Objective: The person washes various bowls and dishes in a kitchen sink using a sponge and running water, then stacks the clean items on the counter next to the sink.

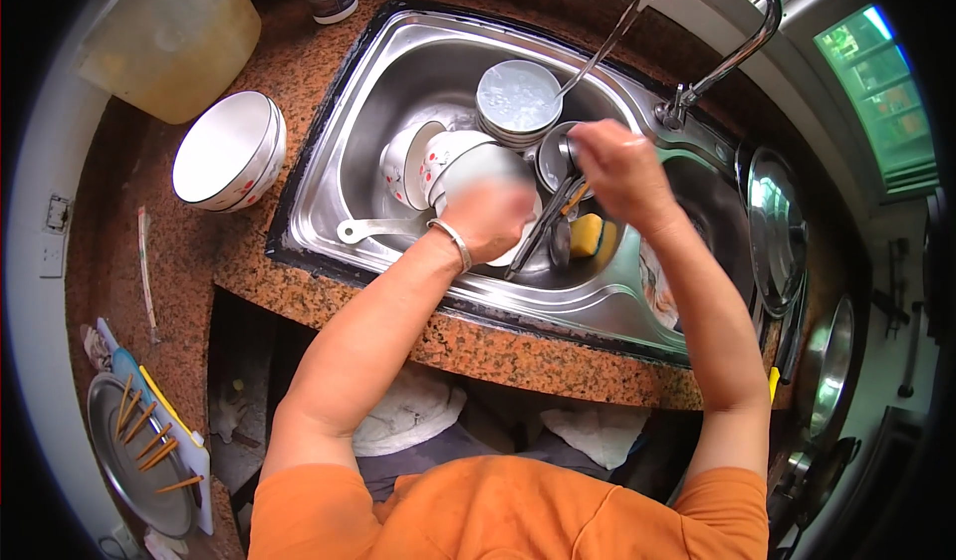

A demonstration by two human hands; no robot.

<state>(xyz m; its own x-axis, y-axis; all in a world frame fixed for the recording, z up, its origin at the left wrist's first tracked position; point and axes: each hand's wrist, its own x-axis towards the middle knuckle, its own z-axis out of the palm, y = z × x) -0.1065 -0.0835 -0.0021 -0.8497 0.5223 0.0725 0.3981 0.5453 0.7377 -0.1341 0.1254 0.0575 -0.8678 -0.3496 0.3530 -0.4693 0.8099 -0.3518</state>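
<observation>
My left hand [493, 216], with a pale bracelet at its wrist, is blurred over the front of the stainless-steel sink [418, 60]. It overlaps white bowls with red decoration [448, 155], tipped on their sides; its grip is unclear. My right hand [624, 175] has curled fingers beside a small white cup [554, 163]. Whether those fingers hold a utensil is hidden. Dark chopsticks or utensil handles [539, 233] lean between my hands. A yellow sponge [587, 234] lies below my right hand. Water runs into the top bowl of a white stack [519, 95].
The running faucet [769, 22] arches over the sink's back right. Nested white bowls [228, 153] and a cloudy plastic container [175, 45] stand on the left granite counter [280, 75]. A white handle [373, 229] extends leftward. A glass lid [777, 224] leans at the right.
</observation>
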